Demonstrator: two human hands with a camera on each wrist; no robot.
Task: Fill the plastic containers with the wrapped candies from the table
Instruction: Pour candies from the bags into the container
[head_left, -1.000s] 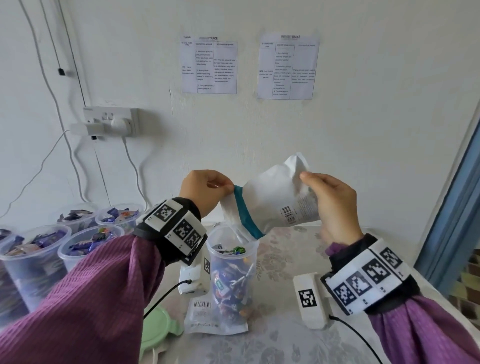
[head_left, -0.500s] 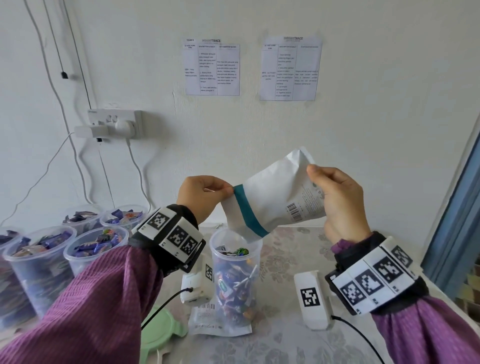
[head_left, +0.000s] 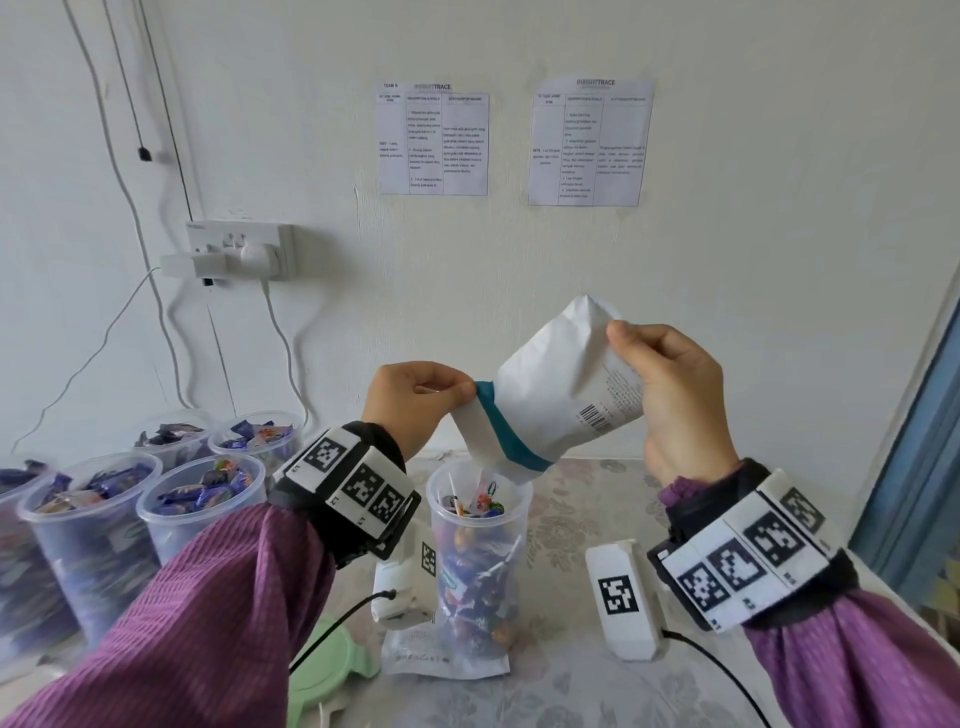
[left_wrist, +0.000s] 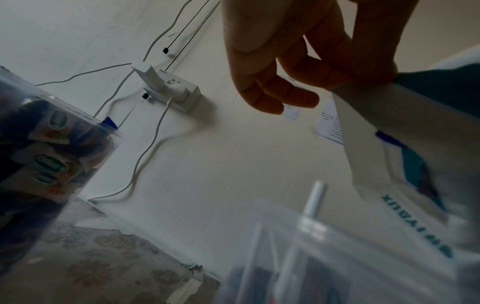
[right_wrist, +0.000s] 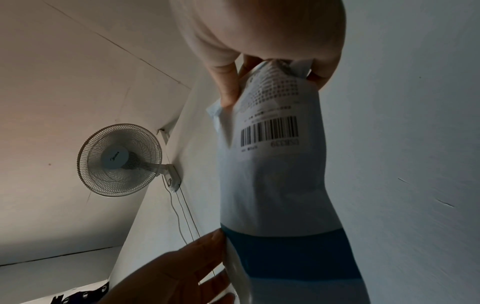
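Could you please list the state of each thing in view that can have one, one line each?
White bag: upended, mouth down over the tall container.
Tall container: upright, lid off, nearly full of candies.
Left hand: pinches the bag near its teal band.
Right hand: grips the bag's raised end.
Containers at left: open, holding candies.
Green lid: lying on the table.
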